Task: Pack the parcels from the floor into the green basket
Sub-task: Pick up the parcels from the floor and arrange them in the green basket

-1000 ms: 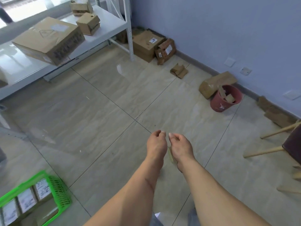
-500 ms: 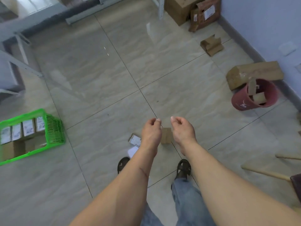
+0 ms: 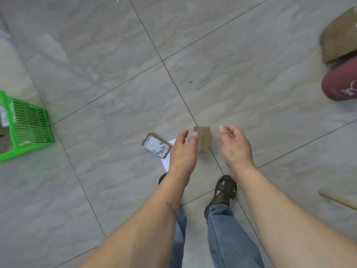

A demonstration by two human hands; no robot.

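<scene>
The person is standing over the tiled floor (image 3: 241,78) with both bare arms reaching down and forward. The left hand (image 3: 183,149) is hanging with its fingers loosely extended and slightly apart, holding nothing. The right hand (image 3: 234,147) is hovering with its fingers gently curled inward and its thumb raised, also gripping nothing.

A small brown cardboard parcel (image 3: 202,139) is sitting on the floor in the gap between the two hands, just past the left fingertips and partly hidden behind them; whether those fingers are touching it I cannot tell. A flat parcel with a white printed label (image 3: 156,145) is lying just to the outside of the left hand, beside its knuckles, resting partly on a white sheet of paper (image 3: 167,158) that is disappearing under the left wrist.

The green basket (image 3: 29,122) is standing well away to the left of the left hand, at the frame's edge, with labelled parcels showing inside. Far off beyond the right fingers, a dark red bucket (image 3: 340,86) and a large brown box (image 3: 340,35) are sitting at the right edge. Below the hands, a dark sandal (image 3: 224,190) and blue jeans are showing.
</scene>
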